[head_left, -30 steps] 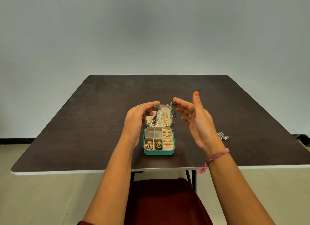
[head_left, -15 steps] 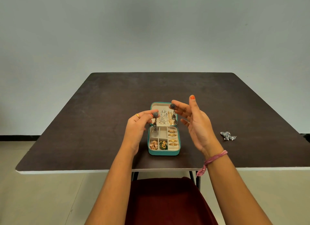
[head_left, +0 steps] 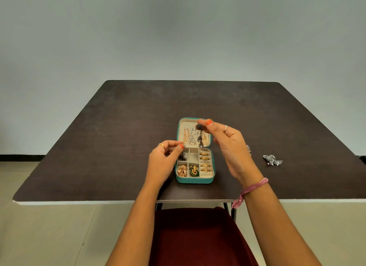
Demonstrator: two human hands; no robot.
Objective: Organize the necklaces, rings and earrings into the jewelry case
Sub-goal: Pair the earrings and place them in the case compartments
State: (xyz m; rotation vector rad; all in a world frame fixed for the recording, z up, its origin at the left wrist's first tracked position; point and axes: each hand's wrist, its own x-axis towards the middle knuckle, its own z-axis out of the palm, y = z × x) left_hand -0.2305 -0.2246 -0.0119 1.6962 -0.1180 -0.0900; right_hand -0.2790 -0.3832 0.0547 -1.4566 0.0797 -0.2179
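jewelry case, open, partly stocked

head view. i log a teal jewelry case [head_left: 195, 180] near the front edge of the dark table [head_left: 122, 127], lid up so both halves can be reached. chains [head_left: 191, 136] hang inside the lid. gold rings [head_left: 204, 161] sit in the right-hand roll slots; two earring pairs fill the near compartments. my left hand [head_left: 162, 162] has thumb and forefinger pinched together over the far-left compartment, where a dark earring [head_left: 182, 158] lies; whether it holds anything i cannot tell. my right hand [head_left: 227, 146] pinches the matching drop earring [head_left: 199, 136], dangling above the tray, likely headed there too. silver earring [head_left: 272, 160] waits on the table, well right.
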